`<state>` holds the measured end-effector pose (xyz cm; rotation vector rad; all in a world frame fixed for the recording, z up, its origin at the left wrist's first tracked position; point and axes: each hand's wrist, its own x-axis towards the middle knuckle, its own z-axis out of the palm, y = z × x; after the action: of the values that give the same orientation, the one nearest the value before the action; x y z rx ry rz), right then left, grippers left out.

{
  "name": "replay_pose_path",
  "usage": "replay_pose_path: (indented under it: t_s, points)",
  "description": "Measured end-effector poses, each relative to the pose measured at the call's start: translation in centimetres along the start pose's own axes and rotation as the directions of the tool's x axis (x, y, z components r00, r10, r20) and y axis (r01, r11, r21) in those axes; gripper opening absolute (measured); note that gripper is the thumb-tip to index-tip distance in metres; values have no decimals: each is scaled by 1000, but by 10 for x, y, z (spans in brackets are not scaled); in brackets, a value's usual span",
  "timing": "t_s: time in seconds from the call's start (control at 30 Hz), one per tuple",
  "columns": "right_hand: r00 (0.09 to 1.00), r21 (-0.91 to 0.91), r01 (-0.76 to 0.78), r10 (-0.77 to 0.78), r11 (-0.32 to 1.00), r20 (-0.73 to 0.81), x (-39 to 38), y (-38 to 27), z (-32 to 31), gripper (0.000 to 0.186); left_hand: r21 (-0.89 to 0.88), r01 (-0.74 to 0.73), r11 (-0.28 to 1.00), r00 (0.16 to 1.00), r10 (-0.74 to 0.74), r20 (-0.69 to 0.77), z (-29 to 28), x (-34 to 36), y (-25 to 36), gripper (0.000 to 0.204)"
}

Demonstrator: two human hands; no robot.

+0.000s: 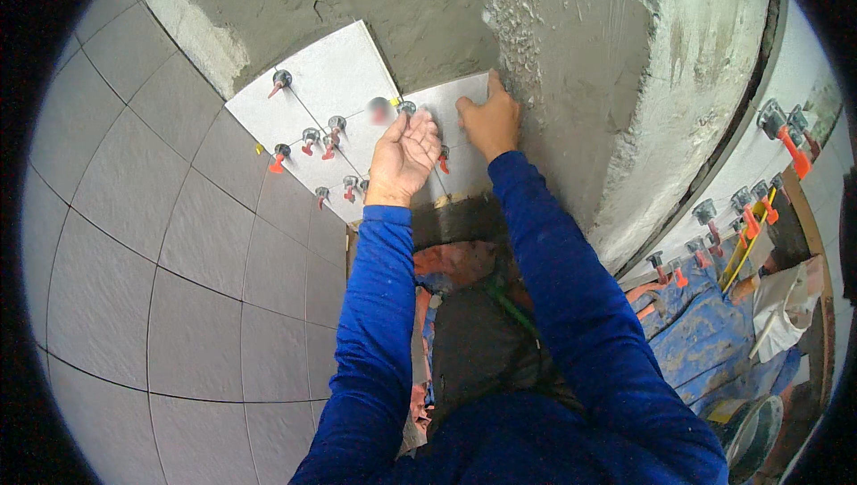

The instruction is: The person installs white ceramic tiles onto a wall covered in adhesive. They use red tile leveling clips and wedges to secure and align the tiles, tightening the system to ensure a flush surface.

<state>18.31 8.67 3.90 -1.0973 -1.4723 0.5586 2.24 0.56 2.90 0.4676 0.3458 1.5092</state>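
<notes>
Pale grey, the tile (460, 101) is lying flat against the wet mortar (420, 12) of the wall, at the right end of the tiles already set there. The right hand (489, 119) is pressing on its upper right part with the fingers spread and flat, probably to bed it into the mortar. The left hand (403, 156) is resting on the lower left edge of the tile, the fingers together and a little bent; I cannot tell if it is pinching something. Just beside this hand, red and grey levelling clips (326, 137) are sitting in the joints, which seems to keep neighbouring faces even. To the right, a rough plastered corner (661, 110) is standing out from the wall. More clips (786, 132) are lining the tiled wall behind it.
</notes>
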Motion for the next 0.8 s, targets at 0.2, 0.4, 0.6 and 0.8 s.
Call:
replay_pose_path:
  t_s: [0.2,0.4,0.6,0.8]
  points:
    - [987,-83,136,-142,987,-74,2,8,6,75,202,-130,971,933,189,-307,13,-27,-19,42]
    - [986,-106,160,-164,981,-24,4,18,5,74,602,57,796,950,143,-278,-64,-149,-129,44]
    - [996,184,71,-79,980,39,-2,6,-6,71,531,398,748,827,-42,-561,-159,-220,-198,39]
    - [997,206,1,-18,979,81,-7,-7,-12,71,445,357,821,807,-31,-590,-185,-230,-199,39]
